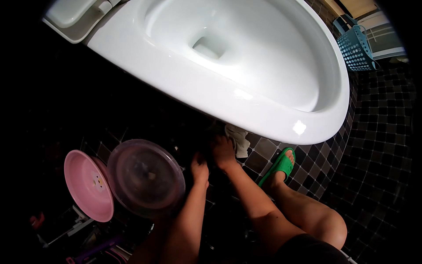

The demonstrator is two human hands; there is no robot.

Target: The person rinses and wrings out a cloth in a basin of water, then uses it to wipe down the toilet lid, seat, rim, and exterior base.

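Below the rim of a white toilet-like ceramic basin, my right hand reaches down to the dark tiled floor. Its fingers are bent against a pale, crumpled cloth, and the fingertips fade into shadow. Just to the left is my left hand, low over the floor and apart from the cloth. Darkness covers its fingers, so its grip does not show. A clear round plastic basin stands beside my left forearm.
A pink basin leans by the clear one. My foot in a green slipper rests on dark tiles at right. A blue perforated basket stands at the upper right. Purple and metal items lie lower left.
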